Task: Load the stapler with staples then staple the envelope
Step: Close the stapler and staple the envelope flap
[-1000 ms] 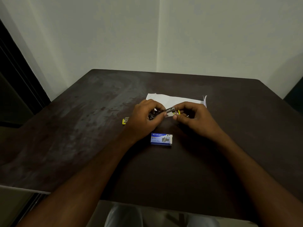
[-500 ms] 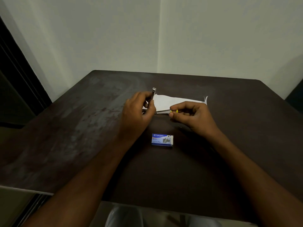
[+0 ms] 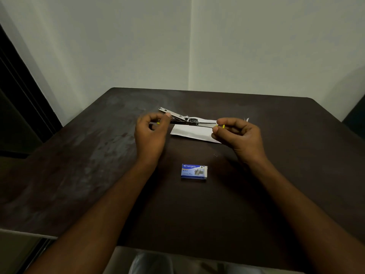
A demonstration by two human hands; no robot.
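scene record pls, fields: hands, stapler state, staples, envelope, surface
left hand: pinching one end of the stapler
right hand: pinching its yellow-tipped end
stapler state: swung open, held above the table
staple box: blue, lying near the person, untouched
envelope: white, flat, beneath the stapler

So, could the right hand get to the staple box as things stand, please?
Probably yes, once it lets go. The right hand is pinching one end of the open stapler, so it is busy. The staple box lies nearer the person between the forearms, with nothing on or around it.
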